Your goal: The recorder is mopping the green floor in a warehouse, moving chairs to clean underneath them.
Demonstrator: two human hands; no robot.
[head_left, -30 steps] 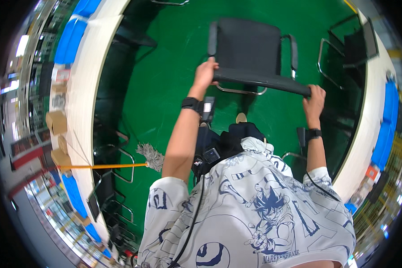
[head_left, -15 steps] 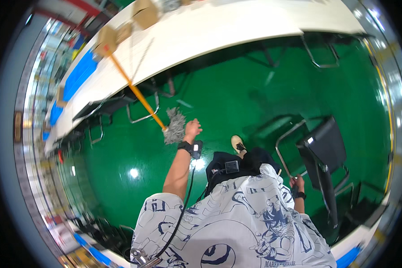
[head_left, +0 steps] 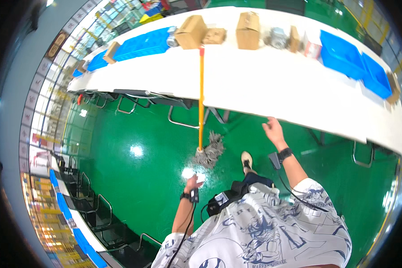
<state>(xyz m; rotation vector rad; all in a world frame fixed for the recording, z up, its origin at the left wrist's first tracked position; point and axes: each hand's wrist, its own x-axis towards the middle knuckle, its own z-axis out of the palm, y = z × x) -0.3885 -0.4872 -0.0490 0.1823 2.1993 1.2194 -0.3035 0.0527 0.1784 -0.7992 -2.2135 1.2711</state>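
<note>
A mop leans with its orange-yellow handle (head_left: 201, 89) against the white table's edge, its grey strand head (head_left: 210, 152) resting on the green floor. Just below the mop head is my left hand (head_left: 193, 183), its loosely bent fingers apart and nothing in them. It does not touch the mop. My right hand (head_left: 272, 129) reaches forward by the table's near edge, also open and holding nothing. A dark band with a small box sits on each wrist, and a cable runs down from each.
Along the far side of the white table (head_left: 272, 85) stand cardboard boxes (head_left: 192, 32), blue bins (head_left: 341, 53) and a grey metal part (head_left: 279, 38). Black chairs (head_left: 174, 100) are tucked beneath it. More chairs (head_left: 91, 210) line another table at the lower left.
My view has swung to the right. My right hand has let go of the black chair and come forward toward the table. My left hand now lies below the mop head instead of beside it.
</note>
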